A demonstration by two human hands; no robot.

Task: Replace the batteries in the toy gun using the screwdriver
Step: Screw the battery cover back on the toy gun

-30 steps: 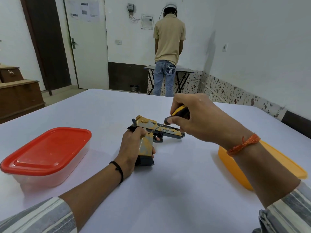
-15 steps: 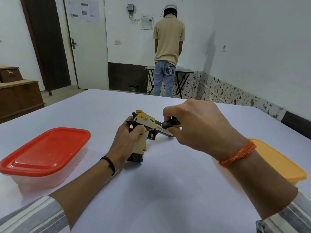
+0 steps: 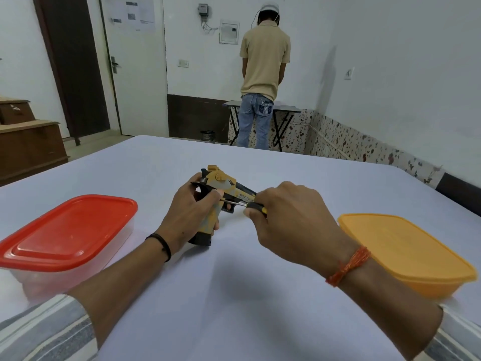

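Closest to my camera are two striped sleeves at the bottom corners, forearms reaching out over the white table; the left wrist has a black band, the right one an orange thread bracelet. Left hand is wrapped around the grip of the toy gun, fingers curled tight on it, butt end down near the tabletop and barrel pointing off to the right and away; it's a yellow-and-black pistol with some lettering on the slide that I can only partly read. Right hand is clenched on the screwdriver, black-and-yellow handle mostly buried in the fist, thin metal shaft poking left toward the gun just by the trigger area; I can't tell if the tip is actually seated in a screw. Off to the left sits a clear plastic container with a red lid; to the right an orange-yellow container, both well apart from the gun. Further back, a person in a beige shirt stands facing the wall at a small folding table; a white door and wooden furniture are at the far left.
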